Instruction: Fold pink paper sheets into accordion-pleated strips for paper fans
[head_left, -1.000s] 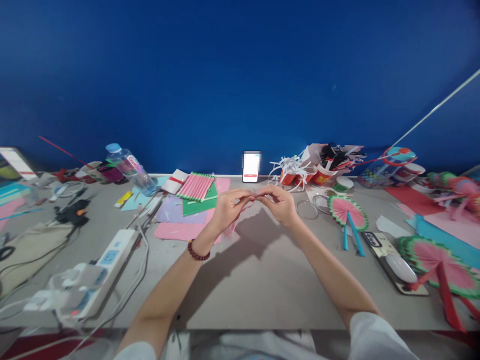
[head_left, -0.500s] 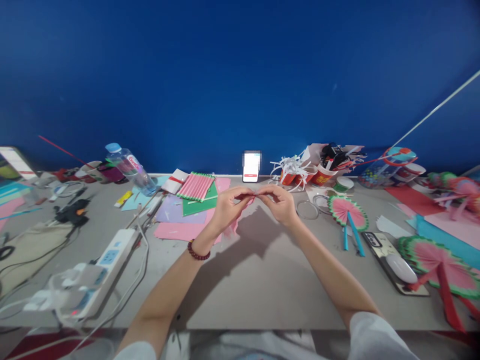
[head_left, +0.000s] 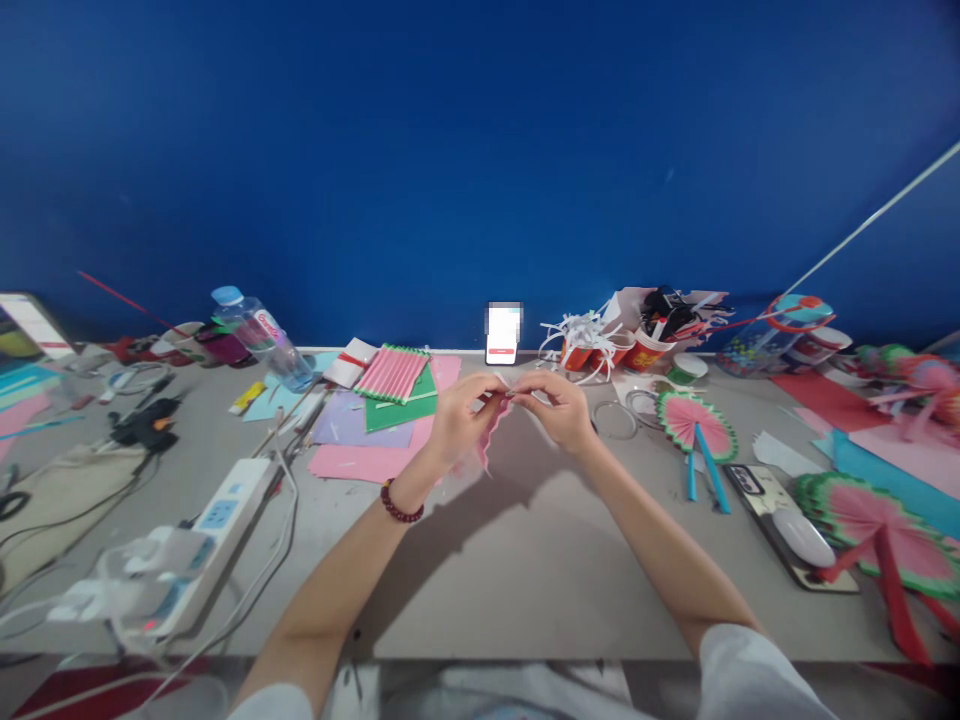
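Both hands meet above the middle of the desk, fingertips almost touching. My left hand (head_left: 466, 415) pinches a piece of pink paper (head_left: 487, 445) with a wavy edge, which hangs down below its fingers. The fingers of my right hand (head_left: 556, 407) are pinched at the paper's upper end, beside the left fingertips. What lies right between the fingertips is too small to make out. Behind the hands a lit phone (head_left: 502, 335) stands upright against the blue wall.
Pleated pink paper (head_left: 393, 373) lies on coloured sheets at left, near a bottle (head_left: 266, 340) and a power strip (head_left: 217, 540). At right are paper cups (head_left: 646, 352), a watermelon fan (head_left: 697, 425), another fan (head_left: 881, 530) and a mouse (head_left: 802, 537) on a phone.
The pink paper has turned and hangs more visibly below my left hand. My left hand and its beaded wrist have shifted slightly to the right; my right hand has barely moved.
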